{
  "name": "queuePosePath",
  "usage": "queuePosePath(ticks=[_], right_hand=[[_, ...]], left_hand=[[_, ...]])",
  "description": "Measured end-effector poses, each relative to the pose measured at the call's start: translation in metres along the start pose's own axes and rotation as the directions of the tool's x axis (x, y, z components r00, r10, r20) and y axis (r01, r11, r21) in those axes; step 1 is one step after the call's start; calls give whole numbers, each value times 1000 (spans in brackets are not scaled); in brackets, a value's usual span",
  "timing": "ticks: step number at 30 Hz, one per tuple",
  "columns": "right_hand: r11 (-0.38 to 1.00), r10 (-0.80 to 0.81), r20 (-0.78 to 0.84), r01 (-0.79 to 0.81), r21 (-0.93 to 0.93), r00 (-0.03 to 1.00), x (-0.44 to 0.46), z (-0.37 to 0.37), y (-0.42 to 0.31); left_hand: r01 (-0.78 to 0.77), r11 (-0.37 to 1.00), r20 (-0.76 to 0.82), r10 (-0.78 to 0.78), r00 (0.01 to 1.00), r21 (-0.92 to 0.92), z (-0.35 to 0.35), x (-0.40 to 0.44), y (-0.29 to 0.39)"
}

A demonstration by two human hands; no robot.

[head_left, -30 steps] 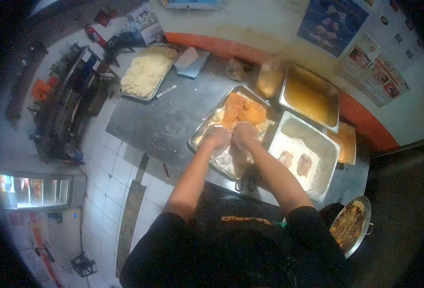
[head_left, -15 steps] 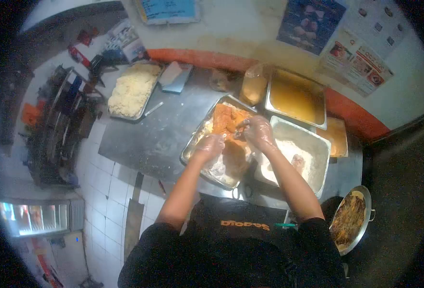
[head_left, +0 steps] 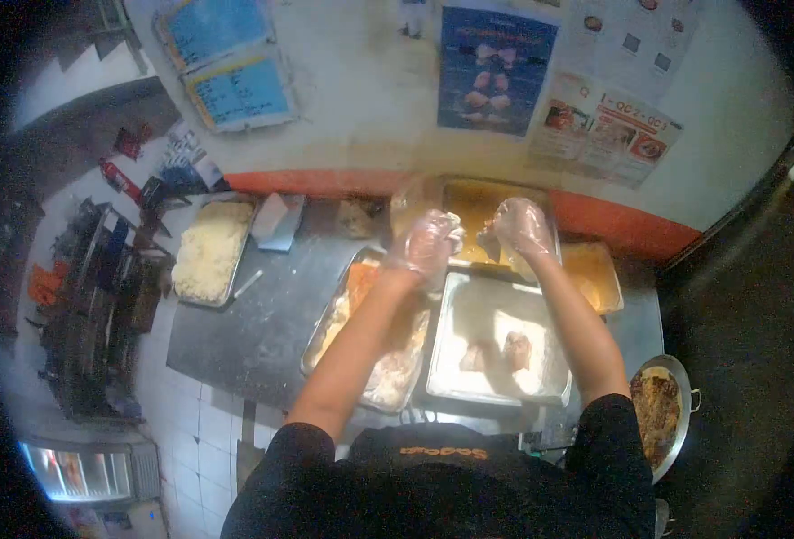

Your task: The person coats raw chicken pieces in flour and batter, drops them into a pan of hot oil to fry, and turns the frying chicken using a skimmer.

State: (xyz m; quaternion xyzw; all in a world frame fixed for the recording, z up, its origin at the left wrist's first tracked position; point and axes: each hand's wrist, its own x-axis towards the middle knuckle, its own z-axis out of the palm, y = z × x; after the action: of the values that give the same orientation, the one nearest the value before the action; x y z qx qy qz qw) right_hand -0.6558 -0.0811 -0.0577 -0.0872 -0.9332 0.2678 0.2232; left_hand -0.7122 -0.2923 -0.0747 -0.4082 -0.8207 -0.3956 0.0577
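Observation:
Both my hands wear clear plastic gloves and are over the tray of yellow-brown liquid (head_left: 496, 198). My left hand (head_left: 425, 244) is at its left front corner, curled around a pale floury piece (head_left: 455, 232) whose kind I cannot make out. Over the same tray, my right hand (head_left: 524, 226) has its fingers drawn together around a small dark piece, partly hidden. Below my right forearm stands a metal tray of white flour (head_left: 442, 382) with a couple of meat pieces (head_left: 517, 349) lying in it. Under my left forearm is a tray of orange and floury pieces (head_left: 311, 355).
A tray heaped with pale crumbly coating (head_left: 206, 251) stands at the left, beside a white marker-like stick (head_left: 248, 285). A blue-and-white box (head_left: 278, 223) is near the wall. Right of the liquid is a smaller orange-brown tub (head_left: 593, 274). A round pan (head_left: 657, 413) sits off the table's right end.
Both hands have moved from the tray of orange pieces, up and to the right, to the liquid tray. The camera view has tilted up, showing more of the wall.

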Motion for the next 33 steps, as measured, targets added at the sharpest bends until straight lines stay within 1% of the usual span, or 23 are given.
queuePosePath(ticks=[2, 4, 6, 7, 9, 10, 12, 14, 15, 16, 19, 20, 21, 22, 23, 25, 26, 27, 28, 29, 30, 32, 33], right_hand=[[996, 70, -40, -68, 52, 997, 9, 20, 46], [946, 237, 39, -240, 216, 971, 8, 28, 67], [944, 319, 58, -312, -104, 946, 5, 24, 58], [942, 324, 50, -317, -106, 945, 4, 29, 67], [914, 396, 169, -370, -164, 903, 2, 50, 97], [910, 405, 164, -380, -165, 900, 1, 61, 111], [886, 429, 127, -389, -251, 894, -1, 84, 136], [877, 454, 93, -425, -225, 886, -1, 94, 145], [871, 463, 106, -430, -237, 880, -2, 99, 149], [866, 472, 121, -433, -249, 874, -2, 104, 154], [879, 462, 175, -424, -219, 869, 3, 122, 172], [877, 467, 181, -428, -218, 866, 2, 112, 161], [889, 458, 197, -440, -127, 867, 3, 87, 134], [893, 446, 209, -449, -35, 870, 5, 71, 117], [890, 451, 210, -454, -35, 868, 11, 68, 117], [953, 303, 114, -300, -46, 946, 21, 63, 117], [952, 307, 117, -304, -47, 944, 21, 37, 92], [941, 319, 177, -333, 55, 931, 23, -9, 45], [967, 250, 9, -251, 49, 968, 25, 2, 60], [985, 173, -159, -173, 16, 972, 27, 6, 65], [985, 170, -166, -169, 16, 971, 28, 10, 69], [891, 453, -107, -447, 76, 885, 12, 9, 51], [951, 304, -214, -308, 15, 928, 8, 31, 79]], left_hand=[[39, 999, 67, -41, 997, 37, 31, 31, 0], [76, 994, 135, -85, 987, 76, 76, 51, -17], [76, 955, 173, -130, 976, 287, 128, 63, -46], [305, 932, 218, -345, 913, 196, 104, 65, -10], [255, 925, 302, -338, 892, 281, 131, 70, -28], [204, 909, 377, -343, 860, 362, 146, 72, -39], [213, 890, 405, -382, 831, 402, 160, 75, -48], [375, 831, 341, -522, 782, 412, 168, 75, -52], [281, 836, 398, -486, 778, 472, 175, 76, -59], [282, 834, 403, -491, 772, 474, 174, 77, -56], [397, 820, 398, -554, 731, 412, 163, 81, -41], [304, 852, 440, -489, 753, 427, 154, 83, -32], [206, 876, 483, -421, 768, 436, 150, 85, -28], [205, 876, 486, -421, 766, 436, 148, 88, -29], [181, 880, 455, -392, 800, 440, 146, 91, -30], [174, 889, 361, -342, 868, 424, 136, 97, -23], [175, 889, 365, -344, 865, 423, 134, 99, -26], [86, 928, 298, -203, 933, 363, 131, 101, -30], [-14, 950, 214, -56, 975, 311, 128, 102, -32], [29, 951, 105, -64, 992, 308, 106, 101, -3], [24, 950, 101, -58, 993, 310, 104, 106, -1], [158, 918, 240, -255, 937, 363, 103, 100, 0], [157, 918, 242, -256, 936, 363, 114, 94, -14]])
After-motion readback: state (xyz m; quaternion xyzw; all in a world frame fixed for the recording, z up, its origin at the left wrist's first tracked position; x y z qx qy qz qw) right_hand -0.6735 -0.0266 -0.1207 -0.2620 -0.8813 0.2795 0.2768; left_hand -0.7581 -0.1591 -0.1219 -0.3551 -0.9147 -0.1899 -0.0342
